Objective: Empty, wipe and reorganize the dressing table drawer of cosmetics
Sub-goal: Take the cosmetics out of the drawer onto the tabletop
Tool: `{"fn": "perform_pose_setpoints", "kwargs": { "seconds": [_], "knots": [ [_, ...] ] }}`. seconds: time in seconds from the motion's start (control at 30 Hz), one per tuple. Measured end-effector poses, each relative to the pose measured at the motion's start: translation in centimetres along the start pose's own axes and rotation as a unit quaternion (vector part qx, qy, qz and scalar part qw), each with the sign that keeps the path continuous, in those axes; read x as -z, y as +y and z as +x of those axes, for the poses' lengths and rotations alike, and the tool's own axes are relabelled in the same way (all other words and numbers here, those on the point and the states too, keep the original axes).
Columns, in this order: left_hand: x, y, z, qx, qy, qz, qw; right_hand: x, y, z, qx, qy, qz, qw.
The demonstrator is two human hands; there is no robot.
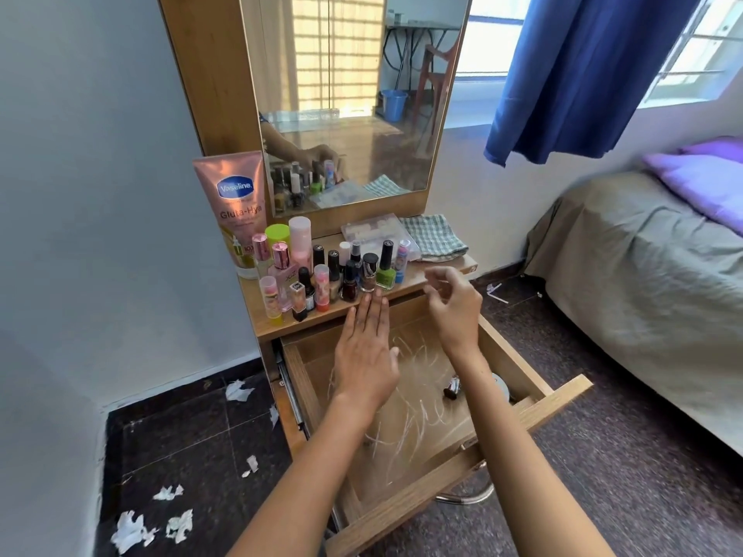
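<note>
A: Where does the next thing lie from the hands?

B: The pulled-out wooden drawer (534,379) is nearly bare, its floor streaked with white scratch marks. What remains sits at its right side: a small dark bottle with a silvery cap (451,388), lying tipped over, and just beyond it a round white object (501,385) half hidden by the forearm. I cannot tell what that one is.

A: Which hand is nearer?

B: The right hand (454,303). It hovers over the drawer's back right corner, fingers (436,289) loosely curled and holding nothing. The bottle lies below and behind that wrist, toward the person, so I judge the hand must draw back and down. Its long axis seems to run diagonally across the drawer floor.

A: And the left hand?

B: The left hand (368,351) is flat, fingers straight and together, empty, tips at the edge of the wooden desk (265,321) beside the crowded cosmetics (321,271).

A: Any writing?

B: The tall pink tube (233,207) reads "Vaseline" and "Gluta-Hya". Other labels are too small to read. A green checked cloth (436,235) lies folded at the desk's right end, presumably for wiping.
</note>
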State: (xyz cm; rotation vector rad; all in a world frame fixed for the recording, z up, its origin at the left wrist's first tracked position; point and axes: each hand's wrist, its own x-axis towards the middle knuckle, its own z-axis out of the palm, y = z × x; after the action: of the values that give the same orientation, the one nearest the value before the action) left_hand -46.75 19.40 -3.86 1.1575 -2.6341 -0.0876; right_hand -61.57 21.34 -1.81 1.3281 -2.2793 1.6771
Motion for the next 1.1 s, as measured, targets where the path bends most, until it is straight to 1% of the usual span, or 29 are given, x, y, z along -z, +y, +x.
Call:
{"fn": "perform_pose_setpoints", "kwargs": {
  "seconds": [0.07,0.13,0.17,0.23,0.3,0.37,0.43,0.5,0.57,0.6,0.63,0.67,0.73,0.77,0.8,0.83,0.9,0.93,0.97,1.0,1.03,1.1],
  "knots": [
    [0.0,0.0,0.0,-0.003,0.002,0.0,1.0,2.0,1.2,-0.3,-0.004,-0.08,-0.051,0.995],
    [0.0,-0.1,0.0,-0.005,0.004,-0.001,1.0,3.8,2.2,-0.7,-0.015,-0.177,-0.122,0.976],
    [0.0,-0.1,-0.1,-0.006,0.005,-0.001,1.0,4.5,2.5,-1.0,-0.019,-0.214,-0.168,0.962],
    [0.0,-0.1,-0.1,-0.007,0.008,0.001,1.0,5.6,2.5,-1.7,-0.025,-0.275,-0.273,0.922],
    [0.0,0.0,-0.1,-0.008,0.01,0.001,1.0,6.0,2.5,-2.5,-0.03,-0.334,-0.372,0.865],
    [0.0,0.0,0.0,-0.01,0.01,-0.002,1.0,5.8,2.7,-3.2,-0.047,-0.372,-0.43,0.821],
    [0.1,0.0,0.0,-0.013,0.011,0.0,1.0,5.2,3.1,-3.8,-0.074,-0.391,-0.452,0.798],
    [0.2,0.0,0.0,-0.016,0.012,0.004,1.0,4.7,3.4,-4.3,-0.074,-0.394,-0.468,0.788],
    [0.3,0.0,-0.1,-0.018,0.014,0.002,1.0,4.5,3.3,-4.6,-0.067,-0.381,-0.472,0.792],
    [0.3,0.0,-0.1,-0.018,0.015,-0.001,1.0,4.4,3.2,-4.6,-0.065,-0.369,-0.461,0.804],
    [0.3,0.0,-0.1,-0.018,0.016,-0.003,1.0,4.4,3.1,-4.4,-0.066,-0.353,-0.433,0.827],
    [0.3,0.0,-0.1,-0.019,0.015,-0.006,1.0,4.3,2.9,-4.1,-0.075,-0.335,-0.378,0.86],
    [0.3,0.0,-0.1,-0.018,0.013,-0.012,1.0,4.5,2.1,-3.5,-0.115,-0.287,-0.2,0.93],
    [0.3,-0.1,-0.1,-0.018,0.014,-0.016,1.0,4.5,1.5,-3.1,-0.138,-0.257,-0.097,0.951],
    [0.3,-0.1,-0.1,-0.018,0.015,-0.018,1.0,4.6,1.0,-2.6,-0.165,-0.233,0.011,0.958],
    [0.3,-0.1,-0.1,-0.019,0.016,-0.019,1.0,4.6,0.4,-2.1,-0.201,-0.213,0.114,0.949],
    [0.4,-0.1,-0.1,-0.02,0.016,-0.017,1.0,4.5,-0.7,-1.1,-0.28,-0.196,0.29,0.894],
    [0.4,-0.1,-0.1,-0.02,0.015,-0.017,1.0,4.4,-1.0,-0.6,-0.304,-0.185,0.344,0.869],
    [0.4,-0.1,-0.1,-0.02,0.015,-0.018,1.0,4.2,-1.2,-0.1,-0.31,-0.178,0.367,0.859],
    [0.4,-0.1,-0.1,-0.019,0.014,-0.019,1.0,4.0,-1.2,0.3,-0.301,-0.177,0.371,0.86],
    [0.4,-0.1,-0.1,-0.019,0.013,-0.02,1.0,3.8,-1.1,0.5,-0.283,-0.175,0.35,0.876],
    [0.4,-0.1,-0.1,-0.018,0.012,-0.021,1.0,3.1,-0.9,0.9,-0.234,-0.163,0.263,0.922]
  ]
}}
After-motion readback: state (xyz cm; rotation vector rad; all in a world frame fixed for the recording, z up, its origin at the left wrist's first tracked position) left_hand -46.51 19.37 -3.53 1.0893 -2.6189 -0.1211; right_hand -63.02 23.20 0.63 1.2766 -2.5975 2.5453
